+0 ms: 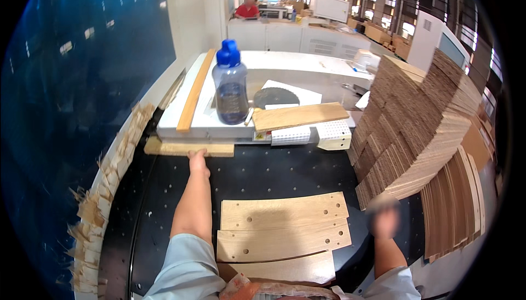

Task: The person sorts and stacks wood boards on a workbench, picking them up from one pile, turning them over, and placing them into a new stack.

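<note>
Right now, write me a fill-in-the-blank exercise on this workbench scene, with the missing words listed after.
1. The left hand touches a short wooden ____ at the far edge of the black table.
2. The water bottle has a ____ cap.
3. Near the body lie ____ curved wooden panels, overlapping.
4. The blurred right hand is just below a tall stack of ____ sheets.

Missing words: block; blue; three; wooden
</note>
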Demonstrator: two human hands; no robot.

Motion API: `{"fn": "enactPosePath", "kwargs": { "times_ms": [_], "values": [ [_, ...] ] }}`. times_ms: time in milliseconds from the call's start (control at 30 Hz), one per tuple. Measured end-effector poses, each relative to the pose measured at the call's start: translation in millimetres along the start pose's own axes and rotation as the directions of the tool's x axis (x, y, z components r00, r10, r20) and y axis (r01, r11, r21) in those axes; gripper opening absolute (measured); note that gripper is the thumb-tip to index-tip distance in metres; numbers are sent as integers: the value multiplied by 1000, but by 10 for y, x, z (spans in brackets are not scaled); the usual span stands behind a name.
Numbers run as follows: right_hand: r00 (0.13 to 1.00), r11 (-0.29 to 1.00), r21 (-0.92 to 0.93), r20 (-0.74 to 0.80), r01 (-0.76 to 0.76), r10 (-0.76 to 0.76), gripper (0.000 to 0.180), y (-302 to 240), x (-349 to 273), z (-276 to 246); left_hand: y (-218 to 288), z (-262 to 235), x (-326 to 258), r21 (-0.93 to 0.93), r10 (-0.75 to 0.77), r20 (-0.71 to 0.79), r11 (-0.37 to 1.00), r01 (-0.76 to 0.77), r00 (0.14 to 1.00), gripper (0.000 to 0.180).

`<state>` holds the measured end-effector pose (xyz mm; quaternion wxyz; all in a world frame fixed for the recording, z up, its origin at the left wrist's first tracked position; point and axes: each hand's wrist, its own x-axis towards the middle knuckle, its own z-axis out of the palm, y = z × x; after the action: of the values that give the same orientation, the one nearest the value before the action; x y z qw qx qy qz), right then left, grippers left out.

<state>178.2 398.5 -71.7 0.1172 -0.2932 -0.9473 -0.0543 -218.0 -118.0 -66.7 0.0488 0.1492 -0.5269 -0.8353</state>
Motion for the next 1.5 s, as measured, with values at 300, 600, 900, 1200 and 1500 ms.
{"fn": "enactPosePath", "kwargs": {
  "times_ms": [300, 600, 900, 1200, 1500],
  "values": [
    [721, 985, -174, -682, 4, -123, 20, 131, 58, 444, 64, 56, -112, 59, 27, 62, 998, -30, 998, 88],
    [775, 968, -250, -614, -9, -152, 19, -122, -27, 18, 265, 124, -342, 74, 33, -46, 997, -30, 998, 60],
    [949, 959, 56, -137, -278, 283, 39, -173, -59, 44, 410, -45, -269, 235, -145, -93, 958, 163, 985, 47],
    [856, 855, 180, 291, -487, 426, 50, -430, -64, -712, 443, 651, -1635, 737, -301, 649, 476, -480, 698, 58],
    [826, 805, 208, 253, -555, 504, 53, -433, -54, -573, 215, 1047, -2841, 318, -666, 626, -257, -913, 405, 95]
  ]
}}
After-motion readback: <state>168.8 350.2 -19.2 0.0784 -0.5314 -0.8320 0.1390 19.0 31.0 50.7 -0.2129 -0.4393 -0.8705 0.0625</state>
